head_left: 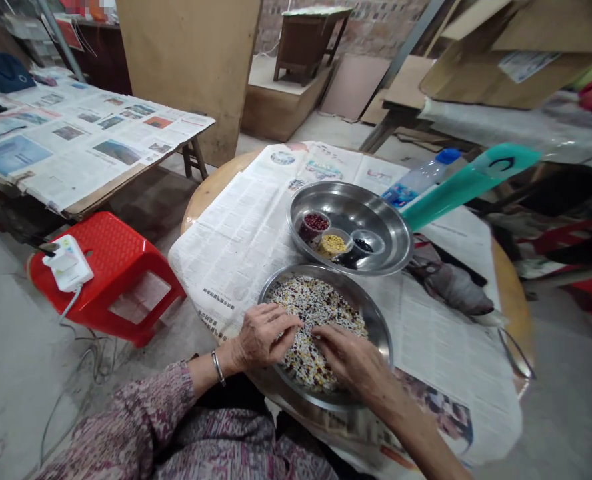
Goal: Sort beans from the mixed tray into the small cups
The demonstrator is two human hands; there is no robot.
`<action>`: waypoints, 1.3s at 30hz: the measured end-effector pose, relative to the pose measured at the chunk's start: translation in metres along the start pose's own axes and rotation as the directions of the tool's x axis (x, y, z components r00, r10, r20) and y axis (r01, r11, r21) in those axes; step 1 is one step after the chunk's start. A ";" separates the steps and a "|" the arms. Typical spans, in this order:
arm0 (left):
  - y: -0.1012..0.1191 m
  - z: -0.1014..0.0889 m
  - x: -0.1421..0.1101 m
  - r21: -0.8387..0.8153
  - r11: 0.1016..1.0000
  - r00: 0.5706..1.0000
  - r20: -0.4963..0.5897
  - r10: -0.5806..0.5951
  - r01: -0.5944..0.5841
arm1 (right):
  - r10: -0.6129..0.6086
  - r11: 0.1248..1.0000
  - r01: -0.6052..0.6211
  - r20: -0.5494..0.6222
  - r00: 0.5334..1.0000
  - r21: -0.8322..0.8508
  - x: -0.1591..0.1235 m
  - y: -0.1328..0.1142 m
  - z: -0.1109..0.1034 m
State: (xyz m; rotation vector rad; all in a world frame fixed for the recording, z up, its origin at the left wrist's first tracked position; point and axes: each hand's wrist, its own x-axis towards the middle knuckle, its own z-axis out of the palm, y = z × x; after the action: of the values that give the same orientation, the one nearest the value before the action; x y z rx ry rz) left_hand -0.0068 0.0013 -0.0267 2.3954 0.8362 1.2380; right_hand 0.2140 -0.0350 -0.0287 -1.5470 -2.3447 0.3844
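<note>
The left hand (269, 333) is held with its back turned upward, its fingers bent and directed toward the right hand (346, 357). The left forearm (203, 377) is extended from the lower left, covered by a patterned sleeve (146, 407) down to just above the wrist, where a silver bangle (218, 368) is worn. The right forearm (411, 417) is left bare and angled from the lower right. The two sets of fingertips are separated by a narrow gap; whether anything is pinched cannot be told.

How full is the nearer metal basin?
Partly full: white, yellow and dark grains spread inside the nearer metal basin, with bare wall showing above them.
</note>
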 end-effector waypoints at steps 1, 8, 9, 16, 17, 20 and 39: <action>0.000 0.000 0.000 0.001 1.000 1.000 0.001 0.002 -0.002 | -0.012 1.000 0.013 -0.005 1.000 0.018 0.002 -0.004 -0.001; -0.002 0.003 0.000 0.000 1.000 1.000 -0.019 0.017 -0.017 | 0.257 0.959 -0.281 -0.325 0.910 -0.028 0.055 0.009 -0.053; -0.003 0.003 0.000 0.000 1.000 0.999 -0.031 0.022 -0.022 | 0.311 0.936 -0.350 -0.383 0.870 -0.034 0.066 0.017 -0.064; -0.005 0.002 0.002 -0.005 0.999 0.999 -0.014 0.041 -0.041 | 0.513 0.819 -0.562 -0.291 0.808 -0.118 0.137 0.098 -0.100; -0.005 0.002 0.002 -0.011 0.999 0.999 -0.014 0.042 -0.042 | 0.516 0.824 -0.556 -0.259 0.816 -0.109 0.144 0.107 -0.099; -0.005 0.002 0.002 -0.021 0.999 0.999 -0.024 0.049 -0.050 | 0.517 0.836 -0.543 -0.221 0.827 -0.079 0.156 0.125 -0.092; -0.004 0.004 0.003 -0.026 0.999 0.999 -0.037 0.039 -0.040 | -0.002 0.954 -0.011 0.042 0.999 0.298 0.005 -0.018 -0.020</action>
State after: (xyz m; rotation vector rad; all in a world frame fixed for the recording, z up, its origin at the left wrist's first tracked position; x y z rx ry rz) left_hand -0.0036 0.0061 -0.0286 2.3860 0.7821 1.3026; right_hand 0.2049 -0.0366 -0.0025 -1.4115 -2.1898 0.7421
